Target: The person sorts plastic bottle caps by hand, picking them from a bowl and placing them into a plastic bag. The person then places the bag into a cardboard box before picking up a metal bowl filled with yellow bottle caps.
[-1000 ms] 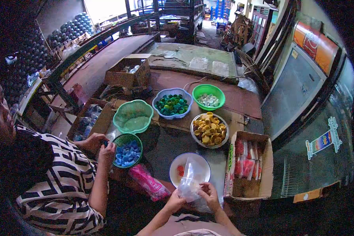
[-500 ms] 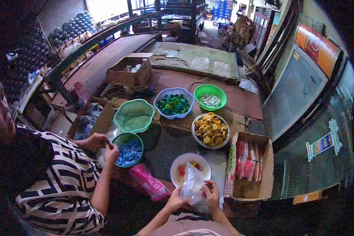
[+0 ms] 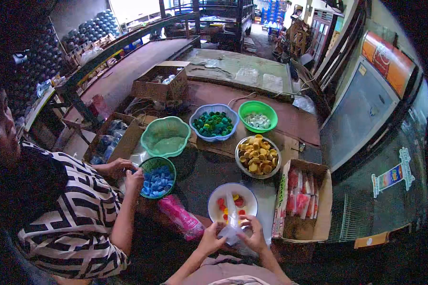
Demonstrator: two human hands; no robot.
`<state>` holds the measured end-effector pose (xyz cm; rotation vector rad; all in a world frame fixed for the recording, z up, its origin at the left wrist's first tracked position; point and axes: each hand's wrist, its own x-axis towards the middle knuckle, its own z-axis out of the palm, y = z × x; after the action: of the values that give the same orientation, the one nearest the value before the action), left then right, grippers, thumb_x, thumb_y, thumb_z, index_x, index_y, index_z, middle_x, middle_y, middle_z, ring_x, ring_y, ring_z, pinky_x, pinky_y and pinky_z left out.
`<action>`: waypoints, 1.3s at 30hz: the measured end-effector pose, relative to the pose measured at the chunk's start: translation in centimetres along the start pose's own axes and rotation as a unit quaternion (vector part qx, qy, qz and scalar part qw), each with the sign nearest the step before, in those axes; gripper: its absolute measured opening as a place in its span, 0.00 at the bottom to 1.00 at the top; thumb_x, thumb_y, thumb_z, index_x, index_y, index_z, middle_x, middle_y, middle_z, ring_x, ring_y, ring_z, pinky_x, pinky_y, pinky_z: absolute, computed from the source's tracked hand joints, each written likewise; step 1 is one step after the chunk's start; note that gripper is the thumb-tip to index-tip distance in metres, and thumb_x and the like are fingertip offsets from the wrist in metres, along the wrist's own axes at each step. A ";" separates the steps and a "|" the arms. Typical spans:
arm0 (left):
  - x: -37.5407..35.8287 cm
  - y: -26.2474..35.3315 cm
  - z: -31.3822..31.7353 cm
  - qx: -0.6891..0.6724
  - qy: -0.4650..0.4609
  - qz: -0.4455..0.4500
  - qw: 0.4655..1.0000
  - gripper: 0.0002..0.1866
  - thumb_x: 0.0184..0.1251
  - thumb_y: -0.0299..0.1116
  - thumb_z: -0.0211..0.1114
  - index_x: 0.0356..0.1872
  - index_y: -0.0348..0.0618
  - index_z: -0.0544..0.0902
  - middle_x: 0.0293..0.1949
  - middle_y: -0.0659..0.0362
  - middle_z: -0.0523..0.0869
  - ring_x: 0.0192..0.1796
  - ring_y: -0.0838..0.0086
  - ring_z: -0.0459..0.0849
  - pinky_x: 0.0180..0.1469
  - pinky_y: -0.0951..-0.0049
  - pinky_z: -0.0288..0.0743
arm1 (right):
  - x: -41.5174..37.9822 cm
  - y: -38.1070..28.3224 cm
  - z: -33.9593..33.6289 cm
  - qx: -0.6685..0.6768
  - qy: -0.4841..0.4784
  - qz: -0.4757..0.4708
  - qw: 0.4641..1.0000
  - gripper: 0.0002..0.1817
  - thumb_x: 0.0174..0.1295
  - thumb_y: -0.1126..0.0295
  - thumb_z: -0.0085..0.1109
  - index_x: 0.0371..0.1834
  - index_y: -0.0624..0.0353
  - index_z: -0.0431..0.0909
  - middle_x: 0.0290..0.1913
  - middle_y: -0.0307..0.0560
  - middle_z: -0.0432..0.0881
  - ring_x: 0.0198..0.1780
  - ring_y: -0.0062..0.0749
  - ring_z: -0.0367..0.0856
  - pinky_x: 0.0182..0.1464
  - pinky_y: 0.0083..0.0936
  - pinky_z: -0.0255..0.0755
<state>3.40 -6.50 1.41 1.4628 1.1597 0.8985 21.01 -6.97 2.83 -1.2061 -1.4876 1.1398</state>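
Both my hands hold a clear plastic bag over the near edge of a white bowl. My left hand pinches the bag's near left side, and my right hand grips its near right side. Red and yellow bottle caps lie in the bowl, partly covered by the bag. Left of the bowl is a pink plastic package. To the right stands an open cardboard box with several clear bags of red and white pieces.
A co-worker holds their hands by a green basket of blue caps. Beyond are a pale green basin, a lavender basin of green caps, a green bowl of white caps and a bowl of yellow caps. A glass-door cooler stands right.
The bag was spread wide between my hands; now it looks narrower and bunched, showing more caps in the bowl. My fingers have shifted along its near end. The view has tilted slightly.
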 end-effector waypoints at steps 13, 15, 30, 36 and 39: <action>-0.3 0.8 0.2 0.073 0.070 0.040 0.994 0.15 0.46 0.21 0.59 0.39 0.36 0.71 0.24 0.56 0.71 0.25 0.73 0.70 0.26 0.75 0.65 | 0.0 -1.8 1.4 -0.199 0.105 -0.081 0.971 0.23 0.39 0.82 0.50 0.45 0.62 0.69 0.46 0.55 0.72 0.50 0.47 0.71 0.53 0.35 0.65; -0.5 1.9 -0.3 0.082 0.078 0.015 0.993 0.17 0.45 0.20 0.58 0.41 0.37 0.71 0.24 0.57 0.70 0.24 0.74 0.70 0.26 0.76 0.64 | 0.2 -1.1 1.2 -0.183 0.149 -0.066 0.969 0.23 0.37 0.84 0.47 0.43 0.62 0.70 0.46 0.55 0.72 0.49 0.47 0.72 0.51 0.34 0.67; -0.1 2.2 -1.1 0.159 0.174 0.147 0.961 0.23 0.42 0.15 0.52 0.45 0.37 0.66 0.30 0.50 0.67 0.32 0.58 0.70 0.36 0.66 0.67 | 1.0 -1.3 1.5 -0.222 0.077 -0.119 0.965 0.16 0.41 0.82 0.54 0.37 0.60 0.74 0.38 0.50 0.76 0.40 0.43 0.77 0.41 0.31 0.72; -0.6 3.8 -1.3 0.206 0.106 0.133 0.964 0.18 0.42 0.20 0.60 0.40 0.40 0.71 0.31 0.51 0.70 0.33 0.60 0.72 0.36 0.65 0.68 | 1.0 -0.9 1.5 -0.190 0.066 -0.095 0.975 0.18 0.39 0.84 0.51 0.37 0.58 0.74 0.38 0.50 0.77 0.40 0.43 0.77 0.42 0.32 0.72; -0.5 3.6 -1.3 0.208 0.092 0.162 0.960 0.14 0.44 0.23 0.62 0.36 0.41 0.73 0.27 0.52 0.73 0.30 0.61 0.75 0.34 0.65 0.69 | 1.3 -1.8 1.9 -0.200 0.033 -0.125 0.971 0.17 0.39 0.85 0.52 0.36 0.59 0.75 0.38 0.49 0.77 0.41 0.43 0.77 0.43 0.31 0.72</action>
<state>2.83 -6.69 5.21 1.9882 1.3237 1.0740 18.64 -6.14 4.37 -1.2605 -1.8137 0.6420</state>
